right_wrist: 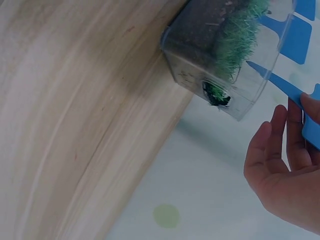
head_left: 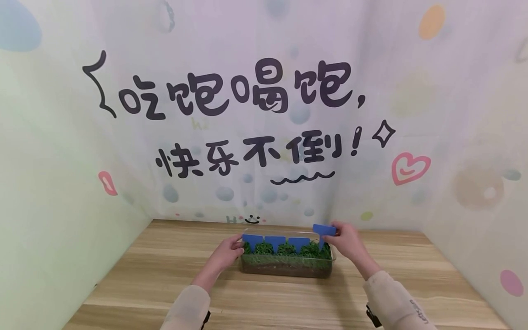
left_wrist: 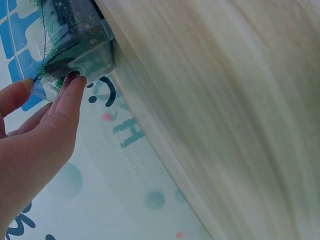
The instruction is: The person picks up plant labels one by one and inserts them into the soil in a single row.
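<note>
A clear plastic box [head_left: 286,266] stands on the table, filled with dark soil and green grass [head_left: 286,249]. Several blue T-shaped plant labels [head_left: 275,243] stand upright in a row inside it. My left hand [head_left: 226,253] holds the box's left end, thumb at the rim and fingers against the end wall [left_wrist: 92,60]. Above the right end, my right hand [head_left: 346,239] pinches another blue plant label [head_left: 324,230] by its wide head. Its pointed stem [right_wrist: 275,80] slants down over the box in the right wrist view, near the grass.
The box sits on a wood-grain table [head_left: 185,293], close to its back edge. Behind and at both sides hang printed white sheets [head_left: 255,41] with dark lettering and coloured spots.
</note>
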`<state>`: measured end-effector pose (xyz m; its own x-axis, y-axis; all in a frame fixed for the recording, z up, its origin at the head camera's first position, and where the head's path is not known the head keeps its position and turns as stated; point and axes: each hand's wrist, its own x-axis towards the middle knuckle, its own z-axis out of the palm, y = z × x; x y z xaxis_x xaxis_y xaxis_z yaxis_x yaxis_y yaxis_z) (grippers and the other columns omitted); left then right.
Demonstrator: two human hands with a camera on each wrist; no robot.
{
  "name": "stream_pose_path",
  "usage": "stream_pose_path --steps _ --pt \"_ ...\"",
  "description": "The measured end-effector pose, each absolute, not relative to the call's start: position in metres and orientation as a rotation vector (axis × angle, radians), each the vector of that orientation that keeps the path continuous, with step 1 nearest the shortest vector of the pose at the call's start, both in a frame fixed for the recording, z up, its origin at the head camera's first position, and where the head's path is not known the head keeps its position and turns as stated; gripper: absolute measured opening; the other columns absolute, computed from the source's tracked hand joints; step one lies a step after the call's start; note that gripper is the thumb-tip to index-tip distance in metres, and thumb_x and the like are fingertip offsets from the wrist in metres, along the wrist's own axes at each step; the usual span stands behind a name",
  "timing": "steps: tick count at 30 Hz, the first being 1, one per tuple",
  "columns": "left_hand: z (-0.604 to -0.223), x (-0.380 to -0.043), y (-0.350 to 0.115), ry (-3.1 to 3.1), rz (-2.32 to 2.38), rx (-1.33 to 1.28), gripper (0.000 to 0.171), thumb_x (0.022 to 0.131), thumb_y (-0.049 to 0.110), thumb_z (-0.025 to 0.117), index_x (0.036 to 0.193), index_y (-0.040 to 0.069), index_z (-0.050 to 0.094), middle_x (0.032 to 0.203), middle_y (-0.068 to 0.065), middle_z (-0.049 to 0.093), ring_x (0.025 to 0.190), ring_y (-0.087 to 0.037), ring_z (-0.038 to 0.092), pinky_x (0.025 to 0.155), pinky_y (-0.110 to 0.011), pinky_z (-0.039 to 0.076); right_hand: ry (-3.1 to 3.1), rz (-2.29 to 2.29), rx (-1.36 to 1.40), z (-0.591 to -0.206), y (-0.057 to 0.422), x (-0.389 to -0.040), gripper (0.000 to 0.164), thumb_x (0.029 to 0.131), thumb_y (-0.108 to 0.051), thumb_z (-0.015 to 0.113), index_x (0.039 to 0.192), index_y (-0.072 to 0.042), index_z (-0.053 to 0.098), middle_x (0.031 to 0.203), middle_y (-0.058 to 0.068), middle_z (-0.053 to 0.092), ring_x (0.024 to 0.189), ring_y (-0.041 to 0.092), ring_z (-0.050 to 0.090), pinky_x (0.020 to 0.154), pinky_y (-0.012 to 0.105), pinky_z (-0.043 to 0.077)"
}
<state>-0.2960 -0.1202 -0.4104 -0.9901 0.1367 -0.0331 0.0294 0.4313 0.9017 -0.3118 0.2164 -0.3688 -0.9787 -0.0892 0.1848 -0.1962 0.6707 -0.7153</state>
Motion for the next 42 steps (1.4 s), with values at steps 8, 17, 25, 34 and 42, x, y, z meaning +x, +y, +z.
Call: stream_pose_path --steps 8,17,25,34,42 --pt "-0.410 -0.296 -0.120 2.581 1.602 0.151 0.053 0.100 -0.001 0.050 0.150 -0.008 0.035 0.145 -0.033 0.048 0.136 -0.045 0.046 0.104 -0.052 0.050 -2.758 1.187 0.253 -0.379 0.215 -0.315 0.008 0.088 -0.006 0.072 0.091 0.000 0.068 0.090 0.014 0.072 0.072 0.017 0.059 0.061 0.028 0.048" --pt "-0.408 -0.295 -0.120 2.586 1.587 0.134 0.053 0.100 0.000 0.050 0.151 -0.007 0.035 0.146 -0.032 0.047 0.137 -0.045 0.046 0.104 -0.052 0.050 -2.772 1.106 0.257 -0.383 0.215 -0.315 0.008 0.087 -0.007 0.073 0.091 -0.001 0.069 0.090 0.013 0.073 0.072 0.016 0.060 0.061 0.030 0.049" --pt "-0.409 -0.295 -0.119 2.590 1.578 0.146 0.053 0.100 0.000 0.050 0.151 -0.007 0.035 0.146 -0.033 0.047 0.137 -0.046 0.045 0.104 -0.052 0.050 -2.819 1.064 0.276 -0.387 0.217 -0.318 0.004 0.087 -0.004 0.072 0.085 -0.002 0.069 0.081 0.009 0.070 0.065 0.016 0.050 0.055 0.028 0.041" --pt "-0.408 -0.295 -0.119 2.577 1.580 0.136 0.054 0.100 -0.001 0.049 0.152 -0.005 0.034 0.147 -0.033 0.045 0.138 -0.046 0.044 0.105 -0.053 0.049 -2.848 0.988 0.261 -0.395 0.217 -0.322 0.006 0.085 -0.004 0.074 0.089 -0.002 0.071 0.087 0.009 0.073 0.073 0.017 0.060 0.058 0.029 0.049" --pt "-0.410 -0.297 -0.121 2.581 1.576 0.140 0.054 0.100 -0.001 0.049 0.152 -0.005 0.034 0.147 -0.032 0.046 0.138 -0.046 0.044 0.105 -0.053 0.049 -2.881 0.853 0.264 -0.403 0.216 -0.327 0.009 0.083 -0.008 0.077 0.090 -0.004 0.073 0.086 0.006 0.073 0.070 0.014 0.059 0.061 0.030 0.049"
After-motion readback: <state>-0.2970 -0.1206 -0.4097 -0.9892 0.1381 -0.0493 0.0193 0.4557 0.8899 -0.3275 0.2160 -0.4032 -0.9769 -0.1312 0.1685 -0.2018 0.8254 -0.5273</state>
